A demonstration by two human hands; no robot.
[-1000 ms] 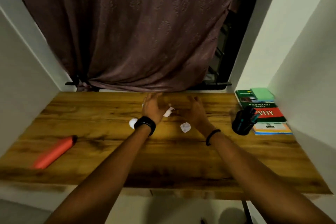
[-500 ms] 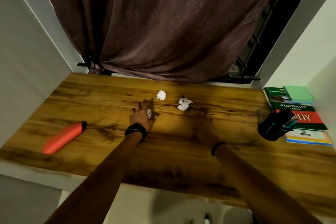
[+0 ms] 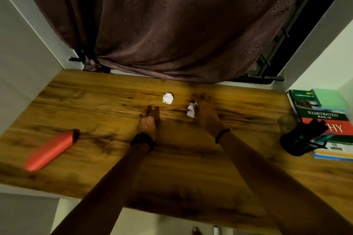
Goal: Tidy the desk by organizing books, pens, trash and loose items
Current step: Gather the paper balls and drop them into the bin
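Two crumpled white paper balls lie toward the back middle of the wooden desk (image 3: 95,101). One paper ball (image 3: 168,98) sits alone, just beyond and between my hands. The other crumpled paper (image 3: 191,109) lies against the thumb side of my right hand (image 3: 205,113), whose fingers stretch forward over the desk. My left hand (image 3: 150,120) is low over the wood with its fingers apart and nothing visible in it. Both hands are dim and slightly blurred.
A red pencil case (image 3: 51,149) lies at the front left. At the right are a stack of books (image 3: 322,116) topped by a green pad (image 3: 327,98), and a black pen holder (image 3: 303,139) with pens. A brown curtain (image 3: 172,25) hangs behind, with white walls on both sides.
My right hand has moved forward to the right-hand crumpled paper. The small white scrap seen at my left fingers no longer shows. The camera has tilted a little.
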